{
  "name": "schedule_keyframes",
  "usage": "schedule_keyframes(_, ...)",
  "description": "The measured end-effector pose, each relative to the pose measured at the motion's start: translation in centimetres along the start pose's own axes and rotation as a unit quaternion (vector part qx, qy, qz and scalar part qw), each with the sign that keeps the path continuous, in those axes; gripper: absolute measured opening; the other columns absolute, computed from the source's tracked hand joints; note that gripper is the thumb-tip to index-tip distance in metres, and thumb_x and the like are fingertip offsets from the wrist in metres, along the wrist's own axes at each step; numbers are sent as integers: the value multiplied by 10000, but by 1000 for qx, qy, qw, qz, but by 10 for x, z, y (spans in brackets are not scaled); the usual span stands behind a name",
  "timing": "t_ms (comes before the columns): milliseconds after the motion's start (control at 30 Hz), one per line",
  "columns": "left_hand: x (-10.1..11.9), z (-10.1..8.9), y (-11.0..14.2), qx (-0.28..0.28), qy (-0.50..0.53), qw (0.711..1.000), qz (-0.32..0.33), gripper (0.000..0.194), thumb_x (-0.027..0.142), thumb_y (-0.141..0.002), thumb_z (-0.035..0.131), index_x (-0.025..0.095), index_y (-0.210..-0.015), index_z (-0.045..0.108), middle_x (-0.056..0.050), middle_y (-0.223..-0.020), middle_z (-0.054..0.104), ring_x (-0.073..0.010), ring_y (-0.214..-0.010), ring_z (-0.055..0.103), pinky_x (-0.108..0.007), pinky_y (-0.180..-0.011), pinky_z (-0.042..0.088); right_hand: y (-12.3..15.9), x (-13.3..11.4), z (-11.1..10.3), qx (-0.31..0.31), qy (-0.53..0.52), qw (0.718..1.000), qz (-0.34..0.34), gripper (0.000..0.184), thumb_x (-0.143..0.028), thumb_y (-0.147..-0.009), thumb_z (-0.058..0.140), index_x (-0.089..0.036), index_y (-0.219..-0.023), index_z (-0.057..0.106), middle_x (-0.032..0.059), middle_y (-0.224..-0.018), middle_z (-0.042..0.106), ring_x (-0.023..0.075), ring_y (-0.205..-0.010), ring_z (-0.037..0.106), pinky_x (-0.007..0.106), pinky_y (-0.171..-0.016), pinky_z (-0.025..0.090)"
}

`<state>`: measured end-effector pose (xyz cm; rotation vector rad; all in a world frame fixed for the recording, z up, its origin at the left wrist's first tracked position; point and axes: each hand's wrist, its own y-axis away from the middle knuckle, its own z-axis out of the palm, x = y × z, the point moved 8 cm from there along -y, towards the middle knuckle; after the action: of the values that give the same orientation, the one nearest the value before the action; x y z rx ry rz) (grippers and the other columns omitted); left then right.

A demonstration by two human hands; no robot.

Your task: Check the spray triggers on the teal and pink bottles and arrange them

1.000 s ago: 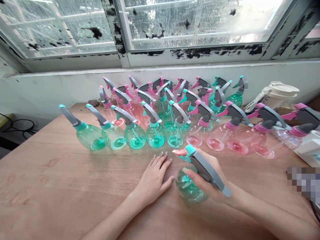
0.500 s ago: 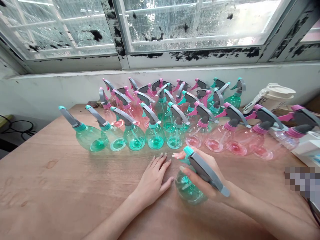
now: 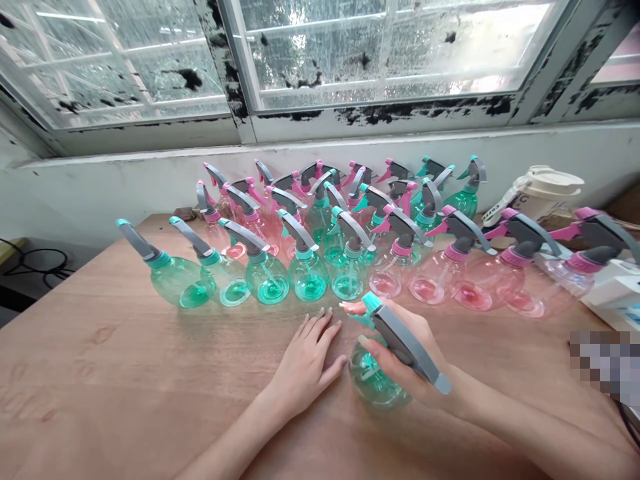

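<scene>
My right hand [image 3: 420, 347] is wrapped round the neck of a green spray bottle [image 3: 377, 387] with a grey and turquoise trigger head. The bottle stands at the table's front, its nozzle pointing away to the left. Flat on the wooden table [image 3: 165, 387] lies my left hand [image 3: 310, 363], fingers stretched out and holding nothing, just left of that bottle. Beyond both hands runs a front row of spray bottles, green ones such as this green bottle [image 3: 310, 283] on the left and pink ones such as this pink bottle [image 3: 435, 280] on the right.
More pink and green spray bottles crowd behind the front row, near the white wall [image 3: 125, 183] under the window. At the back right stands a cream lidded cup [image 3: 545, 190]. A white box [image 3: 617, 293] and a blurred-out patch [image 3: 607, 367] are at the right edge.
The view has shifted very slightly. Both hands stay in place, the right still round the green spray bottle and the left still flat on the table.
</scene>
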<state>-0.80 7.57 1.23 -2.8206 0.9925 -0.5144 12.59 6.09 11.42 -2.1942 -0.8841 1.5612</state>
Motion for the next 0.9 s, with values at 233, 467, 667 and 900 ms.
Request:
schedule_keyframes(233, -1, 1, 0, -3, -3, 1000, 1, 469, 350, -946, 538, 185, -1376, 450, -155, -1462, 458, -303, -1357, 427, -543, -1129, 344, 0, 0, 0, -1, -3, 1000, 6, 295, -153, -857, 546, -208, -1147, 559, 72, -976, 694, 147, -730, 690, 245, -698, 566)
schedule_keyframes(467, -3, 3, 2, 3, -1, 1000, 0, 470, 360, -945, 535, 197, -1376, 445, -147, -1462, 460, -298, -1355, 431, -536, -1134, 338, 1, 3, -1, -1, 6, 1000, 21, 213, -200, -872, 543, -215, -1083, 567, 50, -883, 669, 168, -749, 668, 263, -665, 551)
schedule_keyframes(667, -1, 2, 1, -7, -2, 1000, -8, 452, 347, -938, 548, 202, -1358, 461, -137, -1469, 454, -292, -1354, 434, -534, -1135, 342, 0, 2, 0, -12, 13, 1000, 25, 107, -214, -882, 556, -221, -988, 548, 10, -771, 591, 155, -716, 634, 240, -614, 522)
schedule_keyframes(900, 1, 0, 1, -18, 1, 1000, -12, 447, 336, -933, 566, 183, -1344, 484, -152, -1465, 454, -295, -1360, 422, -532, -1138, 339, 1, 3, 1, -15, 19, 999, 24, 34, -210, -899, 543, -214, -932, 544, -21, -705, 537, 113, -554, 535, 229, -513, 455)
